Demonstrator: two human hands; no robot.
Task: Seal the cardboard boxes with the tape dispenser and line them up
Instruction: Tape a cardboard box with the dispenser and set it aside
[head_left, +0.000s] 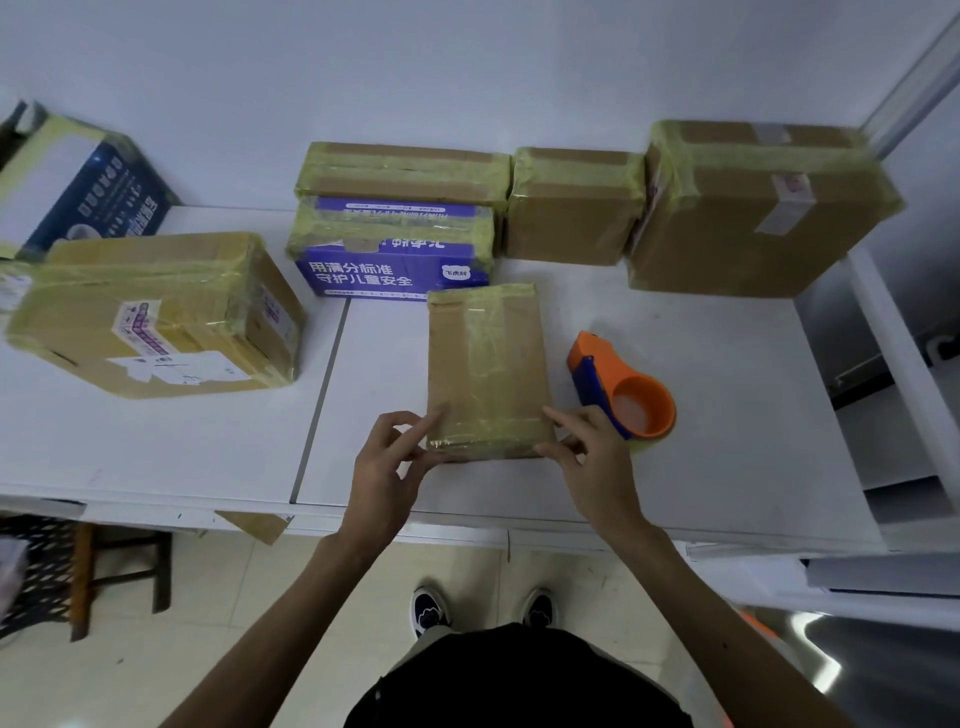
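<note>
Head view: a person stands at a white worktop (701, 415), both arms reaching forward to a flat cardboard box (485, 364) that lies near the front edge, its top crossed with yellowish tape. The left grip (387, 457) pinches the box's near left corner, forefinger on top and thumb against the near side. The right grip (592, 457) pinches the near right corner the same way. Just right of the box, apart from it, an orange and blue tape dispenser (623, 387) rests on the worktop, close behind the right grip. Along the wall stand taped boxes: a purple printed box (395, 260) touching the flat box's far end, a brown box (402, 169) behind it, a smaller brown box (574, 205) next to that, and a large brown box (758, 208) at the right end. To the left lies a big labelled box (156, 312), tilted, with a blue and white box (78, 182) behind it. A brown scrap (254, 525) hangs from the worktop's front edge. Below, on the tiled floor, the person's dark shoes (431, 608) show, and a wooden stool (119, 571) stands under the left side.
</note>
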